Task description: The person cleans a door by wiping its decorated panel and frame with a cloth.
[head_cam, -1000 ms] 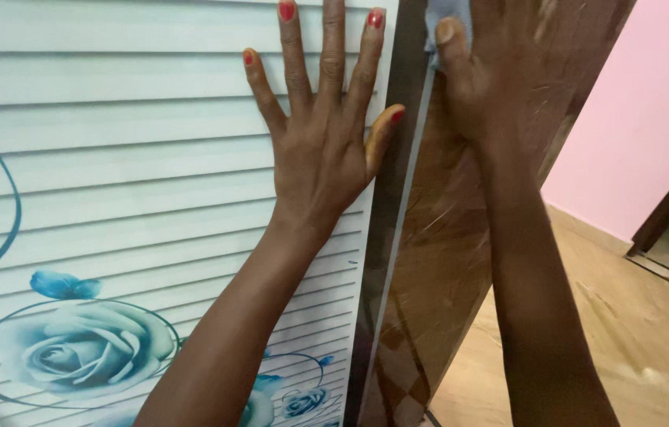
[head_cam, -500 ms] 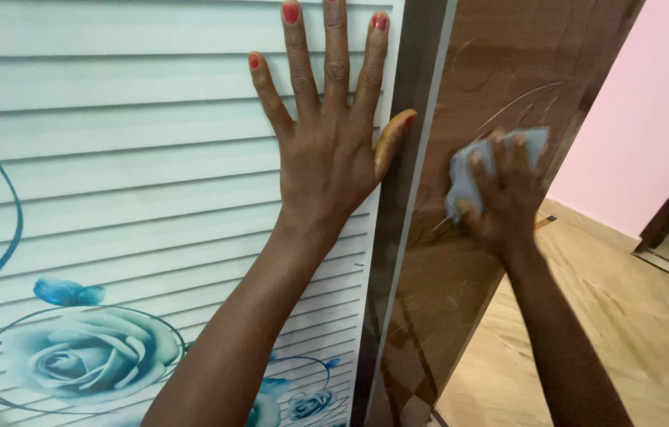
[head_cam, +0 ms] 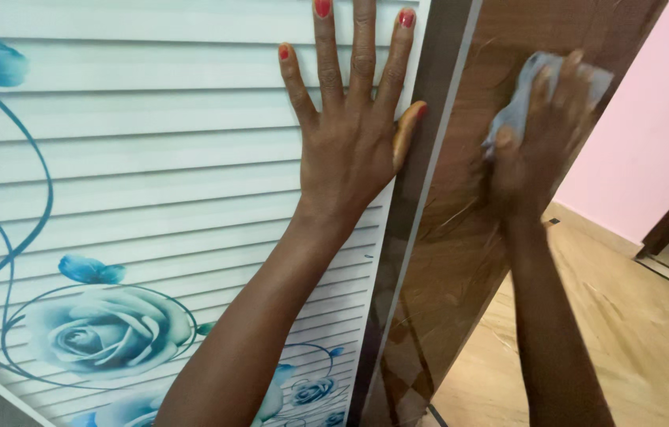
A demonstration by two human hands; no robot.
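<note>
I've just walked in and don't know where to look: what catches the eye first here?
First, the left hand, fingers spread and nails painted red, pressed flat on the white slatted panel printed with blue roses at lower left. Right of it, the right hand presses a pale blue cloth against the glossy brown wooden side of the cabinet. A pink wall and tan floor fill the far right.

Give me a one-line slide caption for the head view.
Left hand flat on the white rose-printed panel; right hand presses a pale blue cloth against the brown side.

Blue-rose white panel (head_cam: 153,158), brown wood side (head_cam: 461,261), pale-blue cloth (head_cam: 518,111).
</note>
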